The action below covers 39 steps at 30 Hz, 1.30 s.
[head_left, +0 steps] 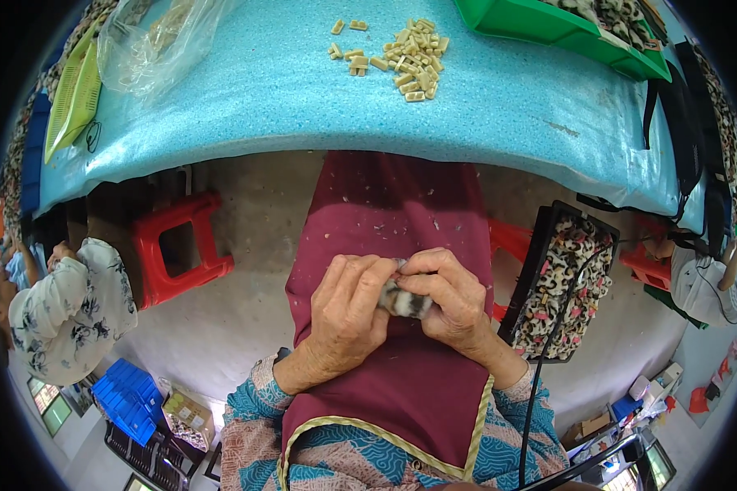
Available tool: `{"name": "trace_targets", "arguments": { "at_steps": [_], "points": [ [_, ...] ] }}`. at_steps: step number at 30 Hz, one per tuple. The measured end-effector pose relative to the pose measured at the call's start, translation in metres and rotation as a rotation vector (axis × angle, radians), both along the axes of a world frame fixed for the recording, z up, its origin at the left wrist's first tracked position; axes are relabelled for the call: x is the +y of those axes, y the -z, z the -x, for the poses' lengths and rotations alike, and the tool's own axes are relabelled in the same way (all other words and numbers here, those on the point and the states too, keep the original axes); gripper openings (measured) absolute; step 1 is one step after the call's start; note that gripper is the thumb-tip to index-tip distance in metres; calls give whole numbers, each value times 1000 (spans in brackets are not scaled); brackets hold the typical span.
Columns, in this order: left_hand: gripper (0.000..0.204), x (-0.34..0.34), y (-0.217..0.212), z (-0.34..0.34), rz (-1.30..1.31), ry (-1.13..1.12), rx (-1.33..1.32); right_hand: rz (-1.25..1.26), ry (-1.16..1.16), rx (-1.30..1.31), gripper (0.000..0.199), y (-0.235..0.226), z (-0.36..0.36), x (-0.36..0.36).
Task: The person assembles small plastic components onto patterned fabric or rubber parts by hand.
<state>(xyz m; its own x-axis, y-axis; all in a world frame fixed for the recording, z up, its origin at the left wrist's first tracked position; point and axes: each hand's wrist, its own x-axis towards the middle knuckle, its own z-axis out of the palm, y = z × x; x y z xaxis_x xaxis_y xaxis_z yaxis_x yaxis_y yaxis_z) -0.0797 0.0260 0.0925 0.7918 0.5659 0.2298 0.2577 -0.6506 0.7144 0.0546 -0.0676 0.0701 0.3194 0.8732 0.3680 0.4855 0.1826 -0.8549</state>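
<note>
Over my lap, on a maroon apron (368, 221), both hands meet around a small piece of furry plush (404, 302) with white, black and tan patches. My left hand (348, 307) is closed on its left side, fingers bent and tips near the top. From the right, my right hand (450, 299) pinches the same piece with thumb and forefinger. Much of the plush is hidden by my fingers. On the blue table ahead lies a heap of small beige plastic pieces (418, 61), with several more scattered to its left.
A clear plastic bag (151, 49) and a yellow-green basket (72, 102) are at the table's left. A green tray (540, 23) of plush stands far right. Beside me are a red stool (209, 237) and a black crate (512, 315) of spotted plush pieces. People sit at both sides.
</note>
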Motion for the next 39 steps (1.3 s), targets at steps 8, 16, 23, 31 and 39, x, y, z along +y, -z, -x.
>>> {"name": "trace_targets", "arguments": {
  "at_steps": [8,16,23,31,39],
  "points": [
    [34,21,24,12,352,-66,73,85,-14,106,29,13,1,18],
    [38,38,56,26,478,-253,34,346,-170,258,33,52,12,41],
    [41,10,95,28,541,-584,-132,497,-49,261,12,70,29,39],
    [24,4,100,26,584,-636,-43,516,-47,404,10,65,37,18],
    [22,4,73,30,-143,-219,-255,253,-220,343,23,44,8,-13]
  ]
}}
